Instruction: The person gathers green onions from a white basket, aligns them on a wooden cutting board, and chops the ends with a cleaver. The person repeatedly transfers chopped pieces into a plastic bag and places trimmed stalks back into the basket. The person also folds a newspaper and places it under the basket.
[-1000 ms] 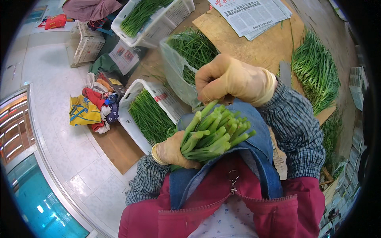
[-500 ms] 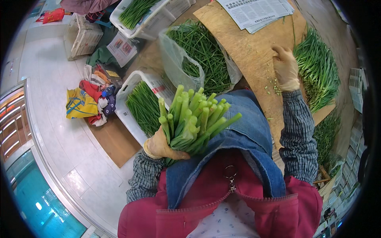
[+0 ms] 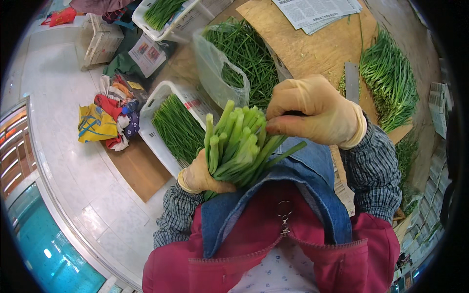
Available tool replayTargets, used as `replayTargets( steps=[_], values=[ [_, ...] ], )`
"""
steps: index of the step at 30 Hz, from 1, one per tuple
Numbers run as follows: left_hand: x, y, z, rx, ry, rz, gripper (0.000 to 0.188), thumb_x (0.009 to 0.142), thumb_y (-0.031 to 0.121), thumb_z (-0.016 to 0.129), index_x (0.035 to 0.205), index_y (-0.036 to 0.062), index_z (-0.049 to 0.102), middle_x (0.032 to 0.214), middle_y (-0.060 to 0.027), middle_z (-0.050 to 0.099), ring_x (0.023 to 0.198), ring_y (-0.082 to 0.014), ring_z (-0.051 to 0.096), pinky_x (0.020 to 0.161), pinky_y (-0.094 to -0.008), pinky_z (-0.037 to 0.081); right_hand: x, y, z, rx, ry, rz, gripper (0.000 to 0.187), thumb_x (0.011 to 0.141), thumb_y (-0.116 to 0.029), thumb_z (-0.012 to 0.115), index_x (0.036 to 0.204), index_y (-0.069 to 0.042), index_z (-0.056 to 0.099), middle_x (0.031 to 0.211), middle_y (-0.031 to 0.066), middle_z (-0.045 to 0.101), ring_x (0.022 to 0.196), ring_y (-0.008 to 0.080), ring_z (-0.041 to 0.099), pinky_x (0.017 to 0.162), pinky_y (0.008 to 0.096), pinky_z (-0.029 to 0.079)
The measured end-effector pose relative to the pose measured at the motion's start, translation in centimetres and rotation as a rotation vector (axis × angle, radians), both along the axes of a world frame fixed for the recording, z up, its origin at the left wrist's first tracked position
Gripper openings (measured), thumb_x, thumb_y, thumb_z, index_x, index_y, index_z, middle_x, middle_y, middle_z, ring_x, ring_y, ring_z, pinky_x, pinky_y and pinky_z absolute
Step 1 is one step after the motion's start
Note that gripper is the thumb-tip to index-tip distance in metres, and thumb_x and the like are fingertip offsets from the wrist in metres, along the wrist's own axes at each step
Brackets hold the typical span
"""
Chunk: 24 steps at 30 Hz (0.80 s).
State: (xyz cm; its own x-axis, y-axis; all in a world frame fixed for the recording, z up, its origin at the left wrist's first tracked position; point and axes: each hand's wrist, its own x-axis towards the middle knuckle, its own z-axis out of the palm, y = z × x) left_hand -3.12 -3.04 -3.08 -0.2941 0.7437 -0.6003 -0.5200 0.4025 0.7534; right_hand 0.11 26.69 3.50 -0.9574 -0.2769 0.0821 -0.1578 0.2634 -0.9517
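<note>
A bunch of thick green stalks (image 3: 239, 146), its pale cut ends pointing up, rests above my lap. My gloved left hand (image 3: 202, 176) is wrapped round the bunch from the left. At its right edge is my gloved right hand (image 3: 312, 110), with fingers curled and thumb and fingertips against the stalk ends. Whatever is pinched there is hidden. Beyond the right hand, a flat grey metal blade (image 3: 351, 82) lies on the wooden board (image 3: 312, 53) among small green trimmings. A heap of long thin green stalks (image 3: 388, 78) lies at the board's right.
Left of the bunch stands a white basket (image 3: 168, 88) of green stalks. A clear plastic bag (image 3: 207, 63) of loose greens is behind it, another white basket (image 3: 195, 22) farther back. Newspapers (image 3: 317, 12) lie on the board. A yellow bag (image 3: 97, 124) sits on the left.
My right hand has moved left and toward me from the board to the stalk ends. The grey blade now shows where that hand was. My left hand still holds the bunch.
</note>
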Motion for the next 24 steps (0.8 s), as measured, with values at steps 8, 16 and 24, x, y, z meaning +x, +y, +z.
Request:
replayTargets(
  steps=[8,16,24],
  values=[
    [-1.2,0.7,0.6,0.061,0.723,-0.490,0.068,0.059,0.011,0.078,0.121,0.0043,0.051,0.107,-0.0089,0.061,0.097,-0.0172,0.057,0.087,-0.0280,0.044,0.5,2.3,1.1,-0.140,0.370,-0.431,0.021,0.082,-0.014,0.058,0.098,-0.002,0.063,0.088,0.0073,0.063,0.081,0.0219,0.061,0.070,0.0363,0.048],
    [0.3,3.4,4.4,0.028,0.083,-0.117,0.053,0.078,0.000,0.062,0.128,0.0047,0.046,0.117,-0.0061,0.058,0.101,-0.0099,0.054,0.088,-0.0252,0.043,6.9,6.9,-2.7,-0.030,-0.359,-0.664,0.025,0.084,-0.013,0.059,0.103,0.002,0.064,0.101,0.0133,0.065,0.090,0.0173,0.061,0.079,0.0274,0.047],
    [-0.9,3.6,3.9,-0.167,0.156,-0.239,0.055,0.069,0.010,0.073,0.118,-0.0003,0.052,0.107,-0.0058,0.062,0.095,-0.0117,0.054,0.086,-0.0258,0.043,7.0,5.6,-5.2,-0.243,-0.456,-0.636,0.023,0.080,-0.007,0.062,0.103,-0.001,0.066,0.099,0.0107,0.064,0.089,0.0160,0.061,0.077,0.0251,0.047]
  ],
)
